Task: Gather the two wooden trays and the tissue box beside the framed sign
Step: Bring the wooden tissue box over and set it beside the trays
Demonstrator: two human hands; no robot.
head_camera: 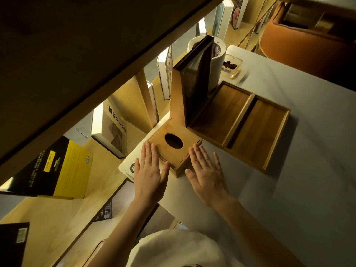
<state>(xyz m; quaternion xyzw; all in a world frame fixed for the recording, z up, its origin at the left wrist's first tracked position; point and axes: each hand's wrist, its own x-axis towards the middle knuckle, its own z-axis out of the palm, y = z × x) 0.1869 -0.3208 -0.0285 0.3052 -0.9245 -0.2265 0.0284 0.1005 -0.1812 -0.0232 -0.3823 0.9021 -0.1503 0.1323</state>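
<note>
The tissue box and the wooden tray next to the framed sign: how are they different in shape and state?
The tissue box is a tall closed block with an oval hole in its top; the wooden tray is flat, shallow and open, and looks empty. The left hand lies on the tissue box and the right hand is beside it; no hand is at the wooden tray. Both are light wood, on the table beside the framed sign.

Both hands are lying flat and open against the tissue box (173, 149), the left hand (149, 176) and right hand (207, 174) flanking it; two wooden trays (240, 122) are sitting side by side just beside the framed sign (194, 78)
</note>
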